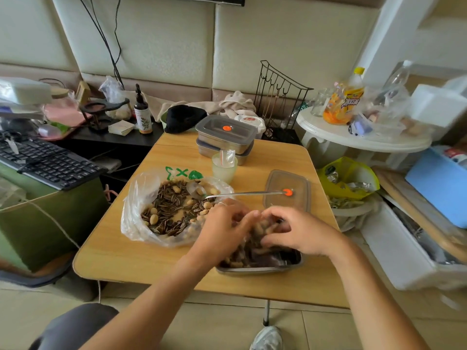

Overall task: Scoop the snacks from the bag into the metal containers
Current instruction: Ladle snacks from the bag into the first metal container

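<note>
An open clear plastic bag point(141, 198) of sunflower seeds and peanuts lies on the wooden table point(126, 253). A metal spoon point(242, 194) rests with its bowl on the bag and its handle pointing right. An open metal container point(262, 267) heaped with snacks sits near the table's front edge. My left hand point(222, 228) and my right hand point(295, 233) are both over that container, fingers curled into the heap of snacks. Their fingertips are blurred and partly hidden among the nuts.
The container's clear lid point(278, 183) with an orange valve lies behind it. Two lidded metal containers point(225, 140) are stacked at the table's far edge, a small plastic cup point(223, 170) in front. A keyboard point(45, 160) is left, a yellow bag point(351, 183) right.
</note>
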A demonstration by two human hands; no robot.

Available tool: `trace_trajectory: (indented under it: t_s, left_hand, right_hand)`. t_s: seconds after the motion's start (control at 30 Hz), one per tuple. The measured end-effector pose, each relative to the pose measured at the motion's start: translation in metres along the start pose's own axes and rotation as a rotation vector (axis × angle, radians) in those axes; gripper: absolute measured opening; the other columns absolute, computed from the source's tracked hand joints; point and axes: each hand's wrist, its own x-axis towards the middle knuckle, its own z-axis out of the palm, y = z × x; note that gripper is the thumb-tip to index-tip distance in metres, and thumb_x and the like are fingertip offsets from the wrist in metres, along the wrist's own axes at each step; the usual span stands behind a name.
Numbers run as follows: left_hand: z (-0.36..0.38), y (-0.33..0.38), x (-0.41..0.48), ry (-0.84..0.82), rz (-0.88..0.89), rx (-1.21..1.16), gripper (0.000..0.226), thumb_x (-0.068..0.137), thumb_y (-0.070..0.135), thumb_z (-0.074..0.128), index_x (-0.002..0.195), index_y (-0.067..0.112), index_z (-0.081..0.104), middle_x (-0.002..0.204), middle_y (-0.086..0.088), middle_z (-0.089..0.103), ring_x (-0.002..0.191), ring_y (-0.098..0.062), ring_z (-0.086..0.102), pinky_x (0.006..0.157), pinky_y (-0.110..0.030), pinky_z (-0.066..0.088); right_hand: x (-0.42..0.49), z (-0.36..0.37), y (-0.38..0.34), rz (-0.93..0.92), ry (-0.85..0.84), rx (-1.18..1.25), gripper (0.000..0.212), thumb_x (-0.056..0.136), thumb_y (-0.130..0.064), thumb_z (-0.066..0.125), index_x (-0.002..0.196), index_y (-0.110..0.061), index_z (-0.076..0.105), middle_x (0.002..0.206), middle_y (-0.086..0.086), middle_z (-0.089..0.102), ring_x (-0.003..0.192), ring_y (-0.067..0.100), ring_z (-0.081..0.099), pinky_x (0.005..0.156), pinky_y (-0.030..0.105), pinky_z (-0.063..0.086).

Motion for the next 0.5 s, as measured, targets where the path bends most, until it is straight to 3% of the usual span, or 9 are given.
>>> trace_trajectory:
  t_s: [0.1,0.17,0.23,0.4,0.5]
  left_hand:
    - [0.003,-0.009,-0.002,-0.044,0.219,0.284,0.024,0.098,0.037,0.066,0.087,0.020,0.078,0.101,0.008,0.063,0.092,-0.008,0.055,0.079,-0.020,0.038]
    - [0.006,-0.016,-0.004,-0.124,0.273,0.353,0.015,0.096,0.032,0.067,0.093,0.021,0.076,0.104,0.007,0.060,0.099,-0.013,0.053,0.087,-0.029,0.043]
    - [0.008,-0.019,-0.006,-0.142,0.276,0.372,0.009,0.094,0.027,0.069,0.097,0.022,0.075,0.106,0.006,0.059,0.102,-0.015,0.052,0.088,-0.036,0.048]
    - [0.007,-0.018,-0.006,-0.145,0.260,0.397,0.008,0.095,0.028,0.068,0.100,0.023,0.072,0.108,0.006,0.058,0.104,-0.014,0.051,0.088,-0.033,0.047]
    - [0.009,-0.020,-0.006,-0.170,0.253,0.459,0.012,0.098,0.033,0.062,0.104,0.026,0.069,0.111,0.007,0.055,0.107,-0.014,0.048,0.090,-0.034,0.047]
  right_hand:
    - [-0.005,0.000,-0.001,0.053,-0.122,-0.215,0.046,0.078,-0.048,0.085,0.120,-0.037,0.067,0.110,-0.014,0.069,0.103,0.011,0.064,0.094,0.043,0.055]
    - [-0.005,0.003,-0.007,0.067,-0.144,-0.343,0.050,0.080,-0.045,0.085,0.125,-0.033,0.067,0.115,-0.009,0.057,0.107,0.013,0.055,0.094,0.037,0.050]
    - [-0.005,0.004,-0.013,0.102,-0.129,-0.412,0.050,0.081,-0.043,0.085,0.126,-0.032,0.066,0.113,-0.006,0.049,0.105,0.012,0.048,0.087,0.034,0.046]
    - [-0.011,0.010,-0.013,0.136,-0.099,-0.443,0.039,0.085,-0.033,0.084,0.112,-0.030,0.056,0.094,-0.014,0.043,0.095,0.014,0.047,0.063,0.021,0.037]
    - [-0.010,0.018,-0.015,0.158,-0.062,-0.462,0.052,0.086,-0.033,0.083,0.128,-0.021,0.055,0.109,-0.005,0.052,0.106,0.021,0.054,0.074,0.026,0.045]
